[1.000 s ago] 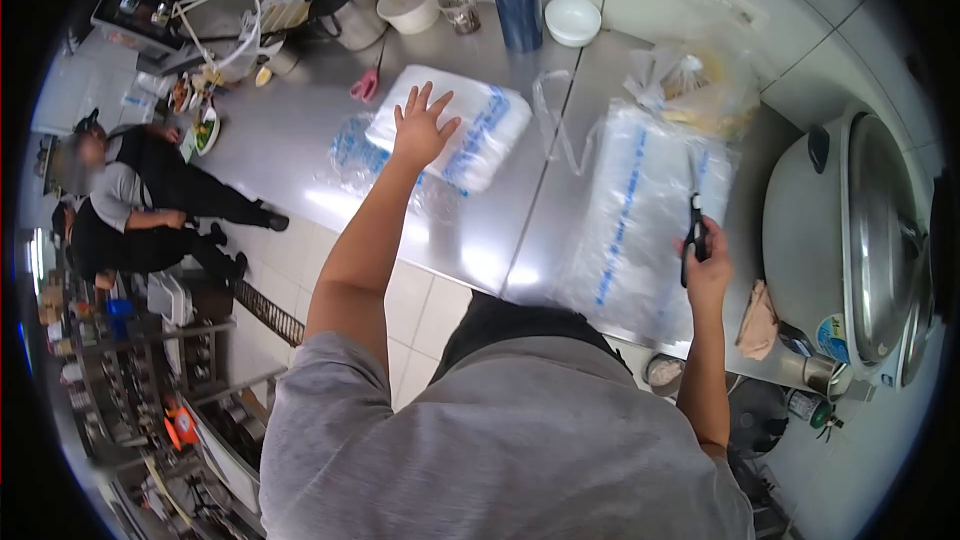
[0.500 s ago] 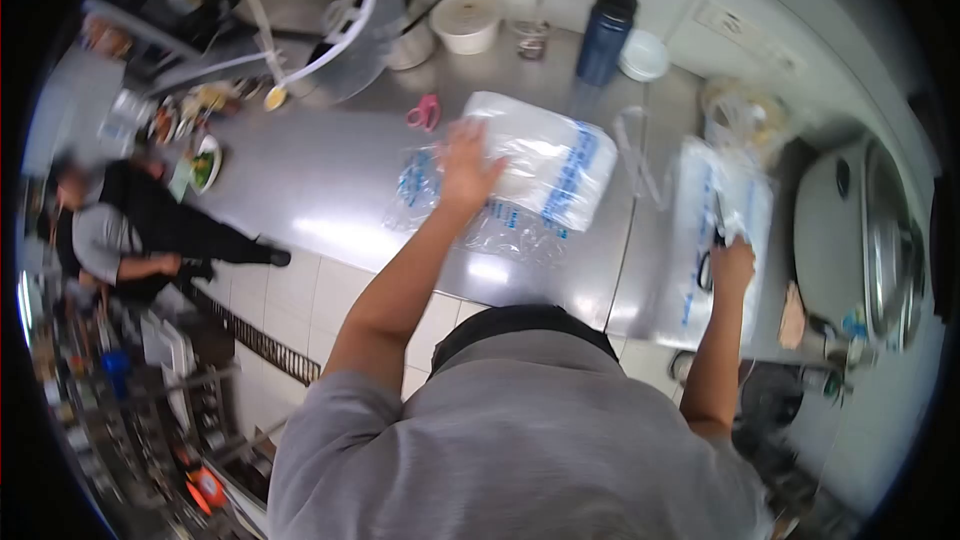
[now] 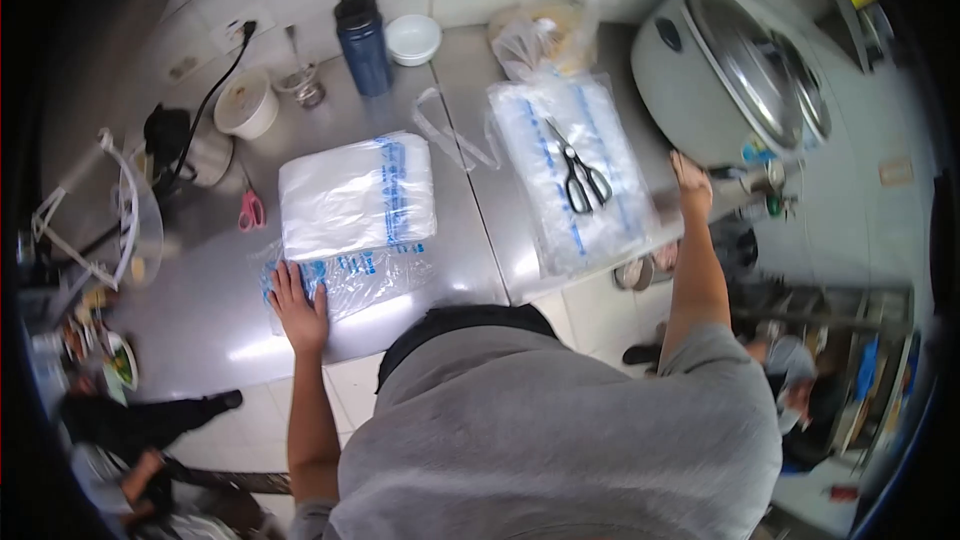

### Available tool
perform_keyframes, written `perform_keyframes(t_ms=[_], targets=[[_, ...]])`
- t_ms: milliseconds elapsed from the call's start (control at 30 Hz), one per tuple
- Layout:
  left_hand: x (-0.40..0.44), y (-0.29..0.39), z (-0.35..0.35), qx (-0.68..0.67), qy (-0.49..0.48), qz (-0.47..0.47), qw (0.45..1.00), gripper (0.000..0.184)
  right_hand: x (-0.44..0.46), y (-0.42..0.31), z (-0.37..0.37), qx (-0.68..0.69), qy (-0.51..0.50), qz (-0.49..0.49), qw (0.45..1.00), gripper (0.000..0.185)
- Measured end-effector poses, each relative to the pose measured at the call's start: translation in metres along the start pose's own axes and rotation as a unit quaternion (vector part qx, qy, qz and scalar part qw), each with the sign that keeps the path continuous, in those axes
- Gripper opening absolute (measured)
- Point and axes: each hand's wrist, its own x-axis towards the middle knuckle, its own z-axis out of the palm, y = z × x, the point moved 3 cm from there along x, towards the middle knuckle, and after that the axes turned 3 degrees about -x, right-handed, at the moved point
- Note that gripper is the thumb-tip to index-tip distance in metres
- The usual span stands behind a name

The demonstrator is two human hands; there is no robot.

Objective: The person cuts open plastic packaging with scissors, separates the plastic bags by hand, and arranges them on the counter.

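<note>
My left hand (image 3: 298, 308) lies with spread fingers on the near left edge of a clear plastic bag (image 3: 365, 280) with blue print. A stack of white plastic bags (image 3: 345, 195) rests partly over that bag. My right hand (image 3: 695, 198) is at the counter's right side, by the base of the large cooker, its fingers closed on a small pinkish cloth (image 3: 683, 168) that is partly hidden. Black-handled scissors (image 3: 580, 180) lie, blades apart, on a second pack of plastic bags (image 3: 545, 145), and neither hand touches them.
Behind the bags stand a blue bottle (image 3: 365, 50), white bowls (image 3: 413, 40) and a lidded tub (image 3: 246, 105). Pink scissors (image 3: 252, 210) lie at left. The large cooker (image 3: 690, 80) fills the back right. Other people are at the lower left and right.
My right hand has let go of the black-handled scissors and moved right to the cloth. My left hand has slid from the white stack to the clear bag. The view has turned right.
</note>
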Motion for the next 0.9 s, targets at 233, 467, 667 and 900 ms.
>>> perform_keyframes(t_ms=[233,467,667,900], targets=[[-0.004,0.017,0.003,0.006,0.026,-0.087,0.996,0.061,-0.030,0.037,0.072,0.012,-0.112,0.412,0.904,0.034],[-0.003,0.014,0.010,0.028,0.031,-0.093,0.995,0.060,0.041,-0.049,-0.011,0.167,0.096,0.299,0.934,0.016],[-0.005,0.015,0.006,0.017,0.042,-0.089,0.995,0.060,0.110,-0.367,-0.069,0.416,0.002,0.022,0.909,0.036],[-0.005,0.017,-0.002,-0.021,0.039,-0.102,0.994,0.057,0.235,-0.453,-0.012,0.386,0.031,-0.018,0.922,0.033]])
